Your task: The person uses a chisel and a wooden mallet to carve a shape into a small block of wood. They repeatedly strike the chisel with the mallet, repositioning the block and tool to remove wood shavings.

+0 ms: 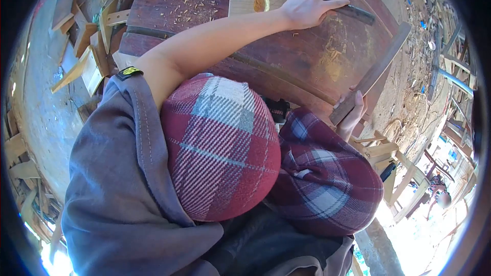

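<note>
My left hand (308, 9) reaches across the reddish-brown wooden table (199, 36), its fingers closed round a chisel (358, 13). The chisel's metal blade points left, over a pale wooden block (240, 2) with a rough, T-like recess cut into it. The dark handle sticks out to the right of the hand. At the table's near right side, my right hand (354, 111) grips the lower end of a long dark wooden bar (378, 69), which slants up to the right. Part of this hand is hidden behind the bar.
Wood shavings (197, 5) lie scattered on the table. Wooden offcuts (92, 36) are heaped on the floor at the left. More wood pieces (409, 174) stand at the lower right. Plaid cloth (225, 148) covers my knees, close to the table's near edge.
</note>
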`<action>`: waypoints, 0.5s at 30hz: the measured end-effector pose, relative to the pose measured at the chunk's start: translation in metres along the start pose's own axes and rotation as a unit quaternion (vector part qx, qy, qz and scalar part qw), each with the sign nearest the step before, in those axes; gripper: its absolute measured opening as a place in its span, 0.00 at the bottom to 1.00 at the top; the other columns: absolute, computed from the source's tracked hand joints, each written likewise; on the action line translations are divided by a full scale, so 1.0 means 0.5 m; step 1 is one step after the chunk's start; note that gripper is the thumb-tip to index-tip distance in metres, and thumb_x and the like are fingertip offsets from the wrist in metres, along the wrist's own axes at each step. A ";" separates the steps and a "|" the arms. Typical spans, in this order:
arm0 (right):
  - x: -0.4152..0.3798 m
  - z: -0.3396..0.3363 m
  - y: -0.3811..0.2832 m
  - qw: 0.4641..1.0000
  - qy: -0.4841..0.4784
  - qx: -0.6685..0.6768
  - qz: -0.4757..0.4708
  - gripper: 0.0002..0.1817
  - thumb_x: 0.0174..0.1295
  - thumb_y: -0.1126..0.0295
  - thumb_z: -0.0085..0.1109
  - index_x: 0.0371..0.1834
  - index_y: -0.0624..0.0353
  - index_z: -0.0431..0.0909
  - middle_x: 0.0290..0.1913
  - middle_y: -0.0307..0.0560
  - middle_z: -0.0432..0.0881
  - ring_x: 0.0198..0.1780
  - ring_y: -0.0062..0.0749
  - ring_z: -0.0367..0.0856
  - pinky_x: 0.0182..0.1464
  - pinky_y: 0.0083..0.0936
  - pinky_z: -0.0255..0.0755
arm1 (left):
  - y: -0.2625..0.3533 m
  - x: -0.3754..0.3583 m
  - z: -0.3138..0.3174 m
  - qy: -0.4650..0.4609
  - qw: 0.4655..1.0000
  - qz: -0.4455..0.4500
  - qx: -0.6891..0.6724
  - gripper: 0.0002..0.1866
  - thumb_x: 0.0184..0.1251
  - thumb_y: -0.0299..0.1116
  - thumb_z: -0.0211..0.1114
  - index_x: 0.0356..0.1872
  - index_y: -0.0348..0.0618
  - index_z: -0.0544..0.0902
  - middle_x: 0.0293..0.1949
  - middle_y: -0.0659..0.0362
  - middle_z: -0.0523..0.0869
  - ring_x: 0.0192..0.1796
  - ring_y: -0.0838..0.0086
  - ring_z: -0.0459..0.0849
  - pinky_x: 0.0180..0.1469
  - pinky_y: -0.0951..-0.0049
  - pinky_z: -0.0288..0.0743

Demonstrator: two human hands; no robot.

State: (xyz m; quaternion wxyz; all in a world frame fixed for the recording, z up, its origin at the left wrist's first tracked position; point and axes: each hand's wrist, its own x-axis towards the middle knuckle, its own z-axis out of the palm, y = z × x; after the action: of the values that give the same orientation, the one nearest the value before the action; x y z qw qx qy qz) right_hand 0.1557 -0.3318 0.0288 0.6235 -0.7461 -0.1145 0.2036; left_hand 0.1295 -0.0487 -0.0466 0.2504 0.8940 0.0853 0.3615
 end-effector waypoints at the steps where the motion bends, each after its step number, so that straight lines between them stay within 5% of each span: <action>1: 0.004 0.001 0.004 1.000 0.019 -0.009 -0.008 0.18 0.65 0.58 0.54 0.44 0.64 0.70 0.22 0.45 0.72 0.16 0.26 0.70 0.17 0.21 0.66 | 0.001 0.002 -0.005 0.002 1.000 0.005 -0.006 0.26 0.70 0.42 0.59 0.69 0.73 0.68 0.31 0.53 0.79 0.30 0.58 0.82 0.30 0.60 0.77; 15: 0.022 -0.030 -0.001 1.000 -0.009 -0.008 -0.022 0.17 0.66 0.59 0.53 0.45 0.65 0.71 0.21 0.44 0.71 0.16 0.26 0.70 0.16 0.22 0.68 | 0.006 0.004 -0.001 -0.045 0.999 -0.025 0.014 0.25 0.73 0.44 0.56 0.70 0.73 0.67 0.35 0.51 0.81 0.32 0.59 0.84 0.30 0.61 0.79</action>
State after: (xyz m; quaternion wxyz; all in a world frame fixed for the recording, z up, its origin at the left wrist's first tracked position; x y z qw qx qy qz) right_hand 0.1722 -0.3401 0.0297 0.6207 -0.7465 -0.1383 0.1956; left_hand 0.1306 -0.0507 -0.0435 0.2509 0.9101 0.1015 0.3137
